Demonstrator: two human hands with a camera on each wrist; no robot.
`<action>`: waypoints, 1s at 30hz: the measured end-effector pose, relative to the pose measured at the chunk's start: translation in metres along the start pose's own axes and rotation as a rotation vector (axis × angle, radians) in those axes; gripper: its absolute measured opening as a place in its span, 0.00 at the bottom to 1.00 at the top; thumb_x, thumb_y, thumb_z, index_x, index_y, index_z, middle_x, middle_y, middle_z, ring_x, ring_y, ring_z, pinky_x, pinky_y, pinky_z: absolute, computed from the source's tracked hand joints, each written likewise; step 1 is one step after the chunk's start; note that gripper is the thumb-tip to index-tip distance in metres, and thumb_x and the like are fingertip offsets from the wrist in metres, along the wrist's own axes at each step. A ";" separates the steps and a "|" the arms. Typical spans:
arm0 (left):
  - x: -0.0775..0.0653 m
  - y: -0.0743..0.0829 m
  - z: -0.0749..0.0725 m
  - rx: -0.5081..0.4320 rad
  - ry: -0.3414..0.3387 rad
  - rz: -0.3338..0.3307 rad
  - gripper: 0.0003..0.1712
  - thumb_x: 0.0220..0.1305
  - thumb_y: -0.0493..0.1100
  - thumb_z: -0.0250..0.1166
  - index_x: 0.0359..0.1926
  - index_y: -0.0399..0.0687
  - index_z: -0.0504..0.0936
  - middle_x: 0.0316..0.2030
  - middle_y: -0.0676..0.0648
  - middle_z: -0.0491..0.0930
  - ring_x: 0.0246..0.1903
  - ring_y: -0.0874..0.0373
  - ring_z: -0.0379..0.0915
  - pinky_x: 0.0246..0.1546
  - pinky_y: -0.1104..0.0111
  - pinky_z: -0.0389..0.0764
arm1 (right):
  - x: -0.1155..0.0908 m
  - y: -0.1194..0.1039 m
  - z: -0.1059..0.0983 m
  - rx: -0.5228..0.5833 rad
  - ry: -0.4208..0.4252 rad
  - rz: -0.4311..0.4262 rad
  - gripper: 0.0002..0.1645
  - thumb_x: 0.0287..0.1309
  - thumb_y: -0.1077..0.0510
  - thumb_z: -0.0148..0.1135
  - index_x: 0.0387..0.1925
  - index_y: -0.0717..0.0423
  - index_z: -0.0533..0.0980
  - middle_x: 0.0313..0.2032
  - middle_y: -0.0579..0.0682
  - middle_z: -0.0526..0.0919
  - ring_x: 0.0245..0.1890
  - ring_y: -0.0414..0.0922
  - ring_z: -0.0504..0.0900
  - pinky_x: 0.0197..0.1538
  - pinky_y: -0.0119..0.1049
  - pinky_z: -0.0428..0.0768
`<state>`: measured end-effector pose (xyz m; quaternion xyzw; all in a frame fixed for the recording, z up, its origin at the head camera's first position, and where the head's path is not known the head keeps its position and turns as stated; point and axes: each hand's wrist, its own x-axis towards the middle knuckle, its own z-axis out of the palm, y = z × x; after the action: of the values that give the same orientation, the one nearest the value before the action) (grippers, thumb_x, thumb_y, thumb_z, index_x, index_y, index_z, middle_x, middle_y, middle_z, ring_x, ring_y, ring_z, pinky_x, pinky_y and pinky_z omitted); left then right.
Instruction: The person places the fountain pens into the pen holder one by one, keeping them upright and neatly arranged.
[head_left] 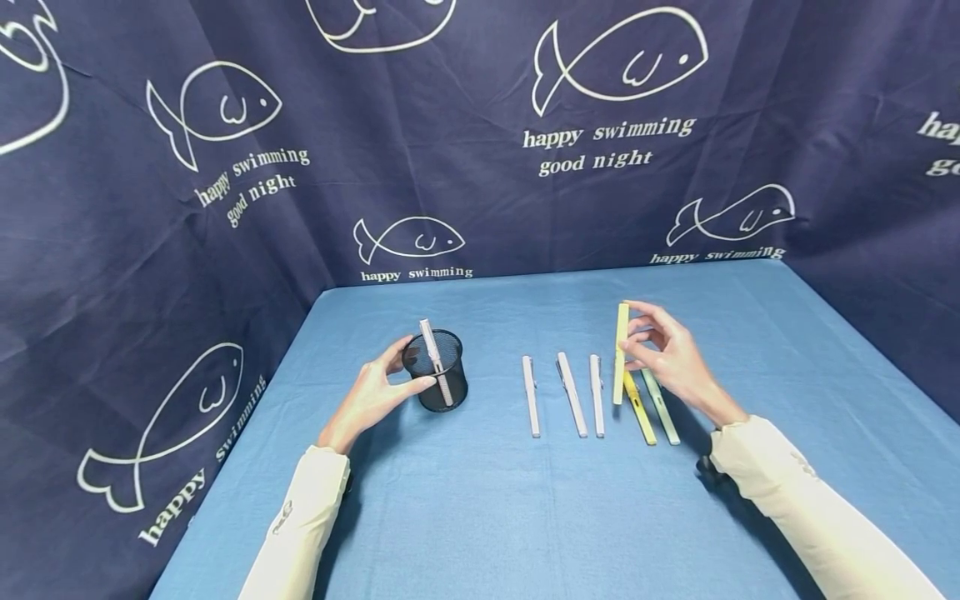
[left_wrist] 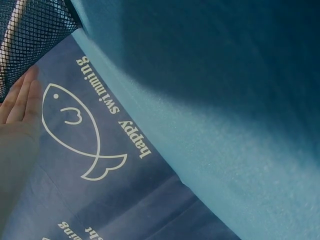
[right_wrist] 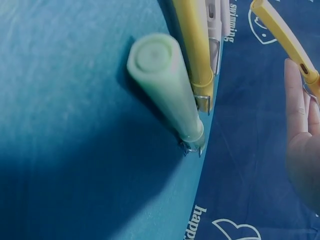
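Observation:
My left hand holds a black mesh pen holder at the left of the table, thumb on the near side and fingers behind the rim. One pale pink pen leans upright inside it. Over the right part of the table, my right hand pinches a yellow pen near its upper end, the pen nearly vertical. Below that hand lie another yellow pen and a light green pen. In the right wrist view, the green pen shows up close.
Left of the yellow pens lie three pale pens, roughly parallel, on the blue tablecloth. Dark blue fabric printed with fish and lettering hangs behind the table and along its sides.

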<state>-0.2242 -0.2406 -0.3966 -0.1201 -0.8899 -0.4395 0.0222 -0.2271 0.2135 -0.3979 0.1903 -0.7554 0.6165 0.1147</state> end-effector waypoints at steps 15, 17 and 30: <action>-0.001 0.001 -0.001 -0.002 0.002 0.004 0.53 0.58 0.61 0.77 0.78 0.49 0.65 0.65 0.42 0.78 0.64 0.42 0.74 0.63 0.43 0.72 | 0.003 -0.002 0.011 0.035 -0.022 -0.026 0.36 0.65 0.74 0.62 0.72 0.68 0.64 0.43 0.58 0.76 0.40 0.43 0.82 0.35 0.48 0.88; -0.001 0.001 -0.001 0.000 0.002 0.006 0.53 0.58 0.61 0.77 0.78 0.49 0.65 0.65 0.42 0.77 0.64 0.42 0.74 0.63 0.43 0.72 | 0.004 -0.002 0.012 0.036 -0.026 -0.030 0.36 0.65 0.75 0.62 0.72 0.68 0.64 0.43 0.59 0.75 0.40 0.43 0.82 0.35 0.47 0.88; 0.000 0.000 -0.001 0.004 -0.002 0.007 0.54 0.59 0.61 0.77 0.78 0.46 0.64 0.66 0.41 0.77 0.64 0.41 0.74 0.63 0.42 0.72 | 0.008 -0.004 0.019 0.045 -0.036 -0.025 0.35 0.67 0.73 0.62 0.73 0.67 0.64 0.45 0.60 0.75 0.42 0.42 0.82 0.35 0.49 0.88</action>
<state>-0.2240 -0.2417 -0.3962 -0.1237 -0.8903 -0.4376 0.0229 -0.2314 0.1928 -0.3953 0.2133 -0.7407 0.6285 0.1044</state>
